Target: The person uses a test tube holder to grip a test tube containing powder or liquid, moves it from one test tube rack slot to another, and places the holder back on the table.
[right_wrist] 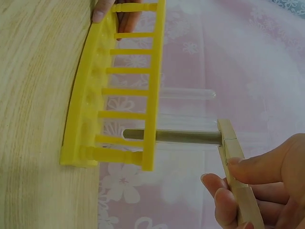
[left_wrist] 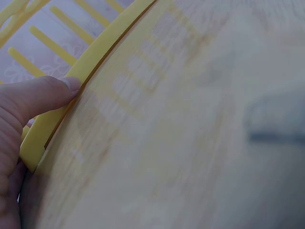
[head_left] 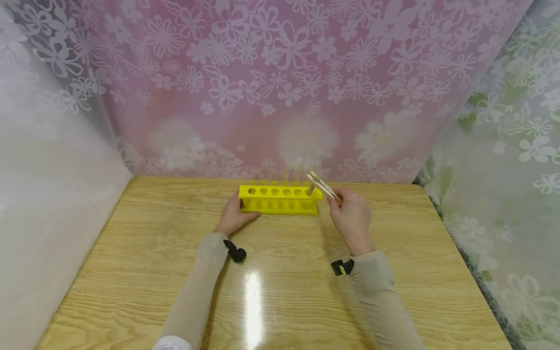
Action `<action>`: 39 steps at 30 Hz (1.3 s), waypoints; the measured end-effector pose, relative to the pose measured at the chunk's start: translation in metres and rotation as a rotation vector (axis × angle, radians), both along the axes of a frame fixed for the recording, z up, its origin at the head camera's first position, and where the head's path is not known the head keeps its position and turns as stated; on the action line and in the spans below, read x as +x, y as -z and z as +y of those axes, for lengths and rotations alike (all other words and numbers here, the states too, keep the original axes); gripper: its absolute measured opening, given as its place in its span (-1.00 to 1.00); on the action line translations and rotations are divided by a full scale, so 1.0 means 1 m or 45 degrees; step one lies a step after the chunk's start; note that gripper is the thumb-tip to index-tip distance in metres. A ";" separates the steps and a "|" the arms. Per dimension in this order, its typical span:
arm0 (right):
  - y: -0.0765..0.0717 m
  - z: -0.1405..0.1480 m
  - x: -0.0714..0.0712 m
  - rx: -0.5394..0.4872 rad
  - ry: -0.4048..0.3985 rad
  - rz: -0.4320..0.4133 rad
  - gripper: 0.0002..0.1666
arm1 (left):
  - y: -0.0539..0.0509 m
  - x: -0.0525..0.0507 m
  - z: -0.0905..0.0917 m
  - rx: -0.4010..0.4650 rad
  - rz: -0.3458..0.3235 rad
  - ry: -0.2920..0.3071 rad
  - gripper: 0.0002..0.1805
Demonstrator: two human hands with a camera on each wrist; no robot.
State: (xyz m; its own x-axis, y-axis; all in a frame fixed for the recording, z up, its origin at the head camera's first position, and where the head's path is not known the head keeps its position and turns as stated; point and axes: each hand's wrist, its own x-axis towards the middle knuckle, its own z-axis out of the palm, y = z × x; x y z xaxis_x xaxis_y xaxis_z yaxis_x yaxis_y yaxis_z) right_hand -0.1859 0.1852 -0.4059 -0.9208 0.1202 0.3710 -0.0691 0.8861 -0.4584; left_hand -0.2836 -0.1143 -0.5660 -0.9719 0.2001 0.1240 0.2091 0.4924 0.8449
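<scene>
A yellow test tube rack [head_left: 280, 197] stands on the table. My left hand [head_left: 232, 214] grips its left end, the thumb [left_wrist: 52, 93] lying on the base edge and the other fingers behind. My right hand [head_left: 351, 214] holds a wooden test tube holder [right_wrist: 233, 160] between thumb and fingers. The holder is clamped near the top of a test tube with greyish-brown contents [right_wrist: 188, 137]. That tube passes through the rack's rightmost hole, its rounded bottom hanging above the base. Clear test tubes [right_wrist: 186, 93] stand in the rack to its left.
The wood-grain table [head_left: 288, 291] extends toward me, with a bright light reflection on it. A pink flowered curtain [head_left: 271, 87] hangs right behind the rack. Pale flowered curtains also hang at the left [head_left: 52, 146] and right [head_left: 516, 194].
</scene>
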 end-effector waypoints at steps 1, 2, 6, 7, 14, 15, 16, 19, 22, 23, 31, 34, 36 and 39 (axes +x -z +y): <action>0.001 0.000 -0.001 0.001 0.002 -0.012 -0.72 | 0.000 0.000 0.000 -0.005 0.002 0.001 -0.11; 0.003 0.001 -0.001 -0.001 0.004 -0.022 -0.71 | 0.000 -0.001 0.000 -0.008 0.003 0.000 -0.11; 0.008 0.001 -0.004 0.000 0.014 -0.065 -0.71 | 0.000 -0.001 0.000 0.000 0.005 0.006 -0.12; 0.010 0.001 -0.005 -0.001 0.015 -0.074 -0.71 | 0.000 -0.001 0.000 0.004 0.007 0.008 -0.12; 0.017 0.002 -0.008 -0.007 0.011 -0.093 -0.71 | 0.000 -0.003 0.000 0.007 0.022 0.009 -0.12; 0.018 0.002 -0.008 -0.009 0.012 -0.097 -0.71 | 0.000 -0.003 0.000 0.007 0.021 0.009 -0.12; 0.019 0.002 -0.009 -0.010 0.015 -0.100 -0.71 | 0.000 -0.003 0.000 0.007 0.018 0.011 -0.12; 0.021 0.002 -0.009 -0.012 0.022 -0.105 -0.71 | 0.000 -0.003 0.000 0.003 0.014 0.009 -0.11; 0.023 0.002 -0.010 -0.016 0.026 -0.104 -0.72 | 0.000 -0.003 0.000 -0.005 0.010 0.009 -0.11; 0.023 0.002 -0.010 -0.019 0.025 -0.105 -0.72 | 0.000 -0.003 0.000 -0.006 0.011 0.007 -0.11; 0.029 0.003 -0.011 -0.002 0.020 -0.141 -0.73 | 0.001 -0.002 0.000 0.001 0.009 0.006 -0.11; 0.031 0.002 -0.011 -0.005 0.013 -0.157 -0.73 | 0.002 -0.003 0.000 0.000 0.008 0.008 -0.11; 0.032 0.002 -0.012 -0.006 0.015 -0.169 -0.73 | 0.002 -0.003 0.000 0.004 0.003 0.011 -0.10; 0.034 0.002 -0.012 -0.012 0.020 -0.183 -0.72 | 0.003 -0.003 -0.001 0.002 0.000 0.015 -0.08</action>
State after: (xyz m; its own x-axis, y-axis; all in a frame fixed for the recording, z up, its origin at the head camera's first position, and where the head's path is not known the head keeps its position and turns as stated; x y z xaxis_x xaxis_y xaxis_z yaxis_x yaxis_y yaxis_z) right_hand -0.1983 0.1870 -0.4400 -0.9624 0.1379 0.2339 0.0119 0.8820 -0.4710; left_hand -0.2869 -0.1148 -0.5686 -0.9694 0.2114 0.1244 0.2151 0.4887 0.8455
